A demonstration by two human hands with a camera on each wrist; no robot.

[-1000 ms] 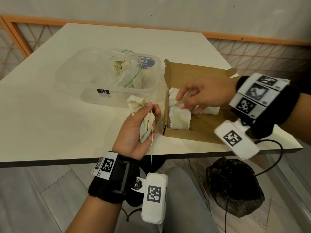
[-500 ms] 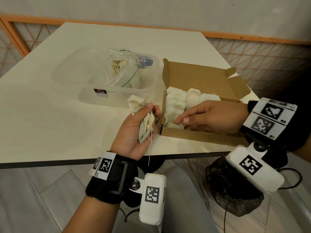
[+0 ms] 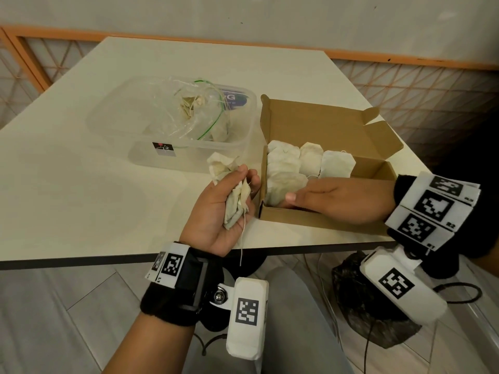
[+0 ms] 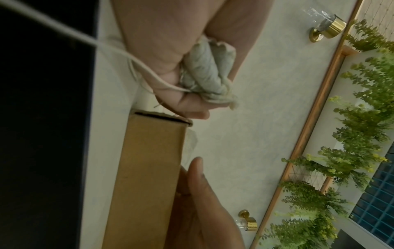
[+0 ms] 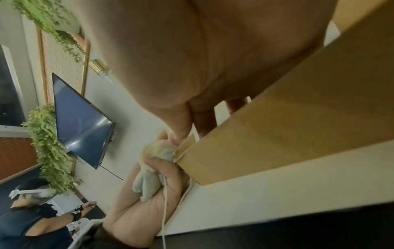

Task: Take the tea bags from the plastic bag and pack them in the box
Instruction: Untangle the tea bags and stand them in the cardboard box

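The left hand (image 3: 216,211) clenches a bunch of tea bags (image 3: 232,190) just left of the box (image 3: 332,130); the right hand (image 3: 334,201) lies relaxed inside, on packed bags. No label reads legibly.

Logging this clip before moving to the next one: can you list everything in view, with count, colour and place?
table: one, cream, under everything
cardboard box: one, brown, lid open, right of the tub
tea bags in the box: several, off-white, exact count unclear, filling the left end
plastic tub: one, clear, middle of the table
plastic bag: one, clear with a green seal line, inside the tub, some tea bags visible in it
black bag: one, on the floor under the table
wall screen: one, dark, on the wall
left hand: gripping a bunch of tea bags, strings dangling
right hand: fingers extended, resting over the box's near-left part, on the tea bags
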